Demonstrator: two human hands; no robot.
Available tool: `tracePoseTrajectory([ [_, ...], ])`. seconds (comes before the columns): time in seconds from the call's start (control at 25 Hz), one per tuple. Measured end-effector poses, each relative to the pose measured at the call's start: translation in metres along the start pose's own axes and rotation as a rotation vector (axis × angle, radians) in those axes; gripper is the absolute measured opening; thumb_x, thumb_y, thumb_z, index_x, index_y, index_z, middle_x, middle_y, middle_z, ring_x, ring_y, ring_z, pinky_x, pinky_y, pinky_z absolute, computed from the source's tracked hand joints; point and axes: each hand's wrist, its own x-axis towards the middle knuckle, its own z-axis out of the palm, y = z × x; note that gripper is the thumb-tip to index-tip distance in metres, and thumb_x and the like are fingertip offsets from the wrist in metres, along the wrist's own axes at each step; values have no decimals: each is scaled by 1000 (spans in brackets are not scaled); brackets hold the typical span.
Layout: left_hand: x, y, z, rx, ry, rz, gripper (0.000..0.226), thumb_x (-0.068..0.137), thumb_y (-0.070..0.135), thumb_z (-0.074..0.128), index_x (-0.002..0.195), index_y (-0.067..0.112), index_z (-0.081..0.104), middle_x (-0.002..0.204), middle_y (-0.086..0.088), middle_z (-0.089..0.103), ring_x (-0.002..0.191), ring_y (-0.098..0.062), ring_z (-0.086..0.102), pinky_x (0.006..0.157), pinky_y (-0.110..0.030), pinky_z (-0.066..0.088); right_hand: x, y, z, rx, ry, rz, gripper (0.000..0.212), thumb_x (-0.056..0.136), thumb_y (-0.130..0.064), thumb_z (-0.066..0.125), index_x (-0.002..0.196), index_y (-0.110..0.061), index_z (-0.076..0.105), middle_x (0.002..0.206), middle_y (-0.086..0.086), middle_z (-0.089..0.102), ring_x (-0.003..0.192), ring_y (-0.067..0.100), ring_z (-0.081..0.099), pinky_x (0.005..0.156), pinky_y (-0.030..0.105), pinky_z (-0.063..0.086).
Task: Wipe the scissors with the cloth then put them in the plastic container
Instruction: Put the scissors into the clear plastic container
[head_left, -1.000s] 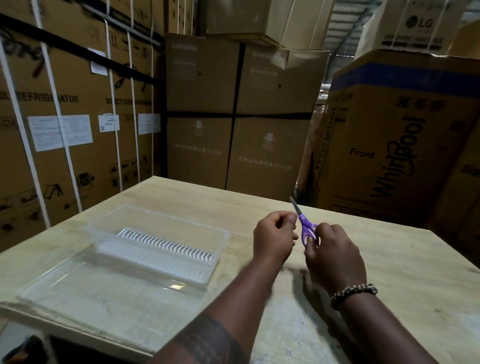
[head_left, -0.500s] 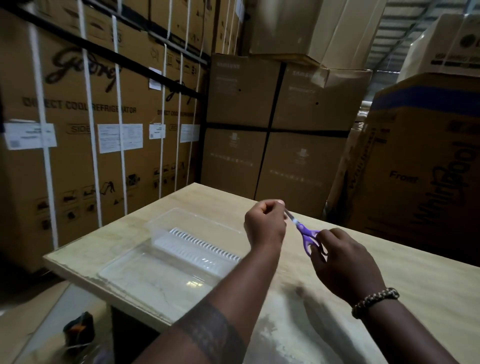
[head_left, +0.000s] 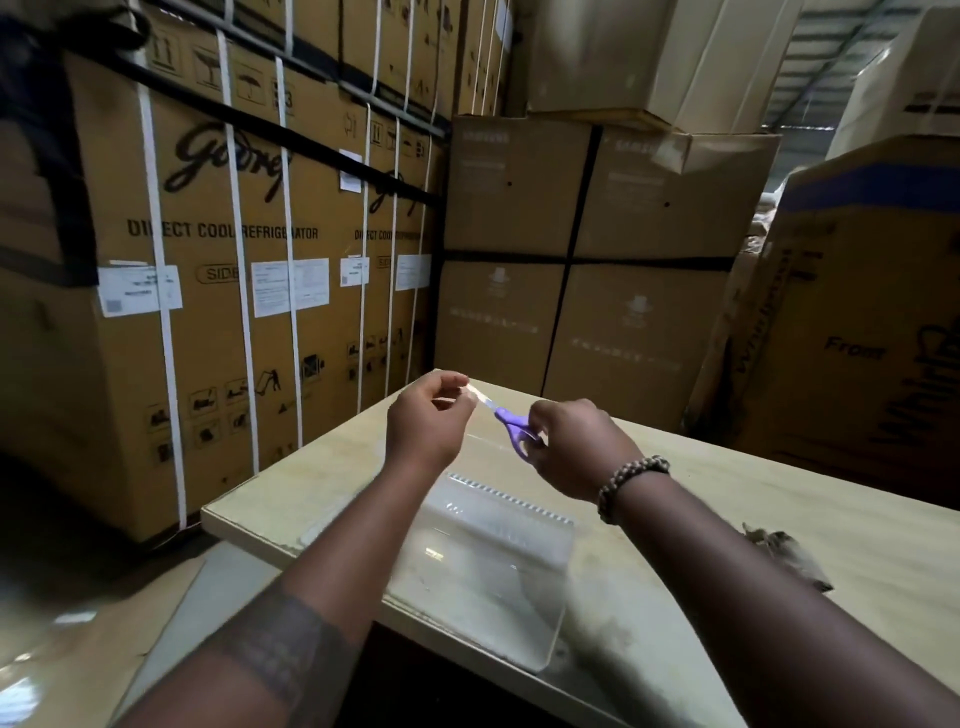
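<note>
Small scissors (head_left: 506, 420) with purple handles are held in the air above the clear plastic container (head_left: 483, 566). My right hand (head_left: 576, 449) grips the purple handles. My left hand (head_left: 426, 423) pinches the blade tips between thumb and fingers. The container lies on the pale wooden table (head_left: 727, 519) below both hands, with a white ribbed insert along its far side. A dark crumpled cloth (head_left: 784, 556) lies on the table to the right, apart from my right forearm.
Tall strapped cardboard refrigerator boxes (head_left: 208, 291) stand left of the table, stacked brown boxes (head_left: 582, 270) behind it, and another large carton (head_left: 862, 332) at right. The table's left corner edge drops to the floor (head_left: 78, 623).
Both hands with the scissors have moved left, from beside the container to above it. The view has swung left, and the cloth has come into view at right.
</note>
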Motion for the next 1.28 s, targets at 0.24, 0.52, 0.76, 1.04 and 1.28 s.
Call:
tracePoseTrajectory([
  [0.24,22,-22,-34,441,-236,276,45,93,38,73,136,32,62,145,4,53,132,-19,51,97,-34,46,18,-21,15,-10,-1,-20,21,95,-41,57,96,-23,67,86,3,64,72,23,61,66,36,58],
  [0.52,23,-36,-34,756,-504,497,68,89,76,53,151,53,38,172,16,5,159,-22,-1,123,-58,17,22,-15,28,-46,-34,-20,16,94,-36,58,95,-23,68,88,2,64,77,23,62,70,37,58],
  [0.76,10,-56,-33,917,-547,539,79,91,84,30,160,54,7,174,11,-4,160,-24,-9,127,-57,7,16,-4,40,-70,-168,19,25,94,-42,59,96,-21,74,98,3,60,82,25,62,73,34,55],
  [1.04,6,-54,-21,1037,-640,609,83,88,90,10,161,50,12,174,11,-7,158,-21,-22,126,-58,-10,28,-15,51,-161,-306,28,25,88,-47,67,97,-25,75,98,2,65,83,22,64,74,33,57],
  [1.28,6,-53,-19,1066,-691,585,85,89,89,10,160,45,24,173,8,13,160,-21,-8,127,-57,-5,40,-17,64,-139,-413,104,31,91,-43,65,97,-13,72,90,9,66,76,28,64,72,35,56],
])
